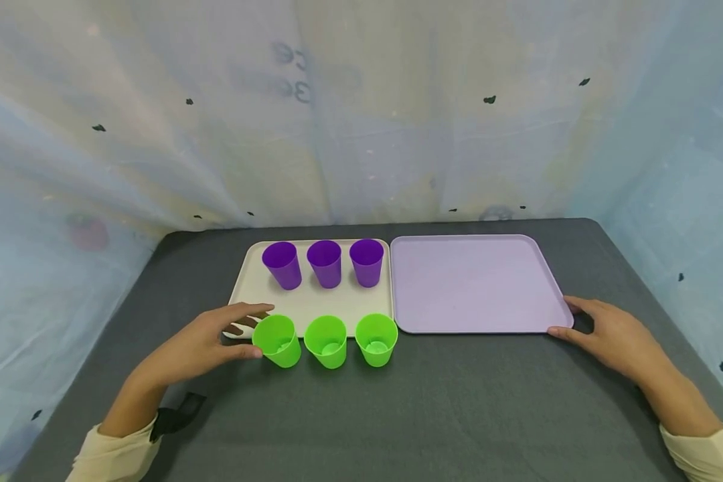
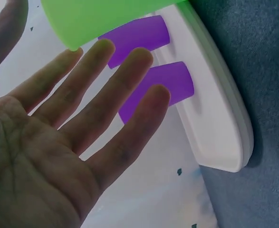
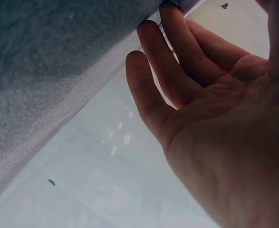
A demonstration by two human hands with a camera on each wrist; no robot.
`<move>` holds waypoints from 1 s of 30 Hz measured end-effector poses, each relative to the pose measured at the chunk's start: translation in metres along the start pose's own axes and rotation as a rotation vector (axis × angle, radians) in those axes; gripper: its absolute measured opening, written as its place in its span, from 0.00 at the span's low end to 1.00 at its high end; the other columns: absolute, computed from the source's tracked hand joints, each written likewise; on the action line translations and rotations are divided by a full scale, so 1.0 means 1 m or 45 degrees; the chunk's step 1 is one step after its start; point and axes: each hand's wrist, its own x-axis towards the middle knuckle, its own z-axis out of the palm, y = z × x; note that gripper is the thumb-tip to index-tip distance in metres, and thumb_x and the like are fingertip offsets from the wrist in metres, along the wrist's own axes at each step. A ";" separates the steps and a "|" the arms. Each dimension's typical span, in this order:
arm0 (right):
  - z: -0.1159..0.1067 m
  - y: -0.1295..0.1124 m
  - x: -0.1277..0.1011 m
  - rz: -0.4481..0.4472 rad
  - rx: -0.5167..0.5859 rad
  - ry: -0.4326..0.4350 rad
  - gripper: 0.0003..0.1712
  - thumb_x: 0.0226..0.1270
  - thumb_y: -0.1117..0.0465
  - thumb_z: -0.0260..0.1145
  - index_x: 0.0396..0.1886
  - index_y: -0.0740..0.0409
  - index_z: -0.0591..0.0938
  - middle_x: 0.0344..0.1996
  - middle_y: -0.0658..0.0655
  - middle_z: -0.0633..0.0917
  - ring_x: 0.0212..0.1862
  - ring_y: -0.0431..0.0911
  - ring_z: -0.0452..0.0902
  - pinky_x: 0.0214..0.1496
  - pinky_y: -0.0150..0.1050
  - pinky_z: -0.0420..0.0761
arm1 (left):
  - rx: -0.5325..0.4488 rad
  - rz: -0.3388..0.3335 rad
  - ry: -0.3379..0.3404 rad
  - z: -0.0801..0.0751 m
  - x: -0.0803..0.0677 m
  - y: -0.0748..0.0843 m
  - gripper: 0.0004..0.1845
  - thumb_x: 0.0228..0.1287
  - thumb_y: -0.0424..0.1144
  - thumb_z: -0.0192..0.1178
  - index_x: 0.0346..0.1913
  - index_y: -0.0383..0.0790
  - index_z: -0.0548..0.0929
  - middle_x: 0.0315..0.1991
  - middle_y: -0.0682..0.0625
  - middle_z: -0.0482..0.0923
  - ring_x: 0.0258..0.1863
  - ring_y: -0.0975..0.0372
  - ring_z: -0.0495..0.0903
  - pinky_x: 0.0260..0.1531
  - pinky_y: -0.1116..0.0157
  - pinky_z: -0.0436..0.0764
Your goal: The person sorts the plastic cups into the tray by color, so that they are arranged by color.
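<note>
Left hand flat-fingered beside glossy tapered green cup; right hand relaxed, touching smooth lilac tray corner.

Soft, even, diffuse light; faint shadows; wide-angle edge bending; both wrist views slightly blurred.

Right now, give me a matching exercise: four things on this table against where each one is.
Things:
1. purple cups
2. green cups
3. left hand
4. right hand

Places:
A. at the lilac tray's near right corner
B. back row of the cream tray
C. beside the leftmost green cup
D. front row, at the cream tray's near edge

Pairs: 1-B, 2-D, 3-C, 4-A
</note>
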 end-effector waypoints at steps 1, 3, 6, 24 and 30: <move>0.000 0.000 0.000 0.004 0.002 0.000 0.52 0.59 0.31 0.68 0.67 0.69 0.72 0.59 0.78 0.77 0.60 0.74 0.72 0.52 0.71 0.72 | -0.011 -0.013 -0.016 0.000 0.000 0.001 0.36 0.59 0.54 0.69 0.70 0.53 0.71 0.63 0.51 0.78 0.55 0.54 0.82 0.51 0.58 0.84; -0.001 0.001 0.001 0.005 0.002 -0.007 0.52 0.59 0.32 0.68 0.67 0.69 0.72 0.59 0.78 0.77 0.59 0.74 0.72 0.51 0.71 0.73 | -0.026 -0.020 -0.037 0.001 0.002 0.002 0.37 0.59 0.55 0.69 0.71 0.51 0.71 0.64 0.50 0.77 0.55 0.53 0.82 0.51 0.57 0.84; -0.002 0.001 0.001 0.008 -0.002 -0.016 0.51 0.59 0.32 0.68 0.67 0.69 0.72 0.60 0.78 0.76 0.60 0.75 0.72 0.51 0.71 0.73 | -0.037 -0.021 -0.053 0.003 0.003 0.002 0.38 0.59 0.56 0.69 0.71 0.51 0.71 0.65 0.49 0.76 0.55 0.54 0.82 0.51 0.56 0.84; -0.003 0.000 0.001 0.013 -0.033 -0.046 0.52 0.60 0.31 0.67 0.67 0.70 0.71 0.60 0.79 0.75 0.60 0.75 0.71 0.53 0.72 0.72 | -0.046 0.008 -0.007 0.014 0.007 -0.002 0.41 0.54 0.58 0.72 0.71 0.54 0.70 0.66 0.53 0.74 0.55 0.58 0.81 0.51 0.62 0.84; -0.002 0.001 0.001 -0.001 -0.029 -0.034 0.52 0.60 0.32 0.67 0.67 0.71 0.72 0.60 0.79 0.76 0.60 0.75 0.71 0.52 0.72 0.72 | -0.082 0.039 0.003 0.017 0.008 -0.003 0.41 0.55 0.55 0.73 0.71 0.48 0.71 0.66 0.52 0.75 0.57 0.60 0.79 0.51 0.61 0.85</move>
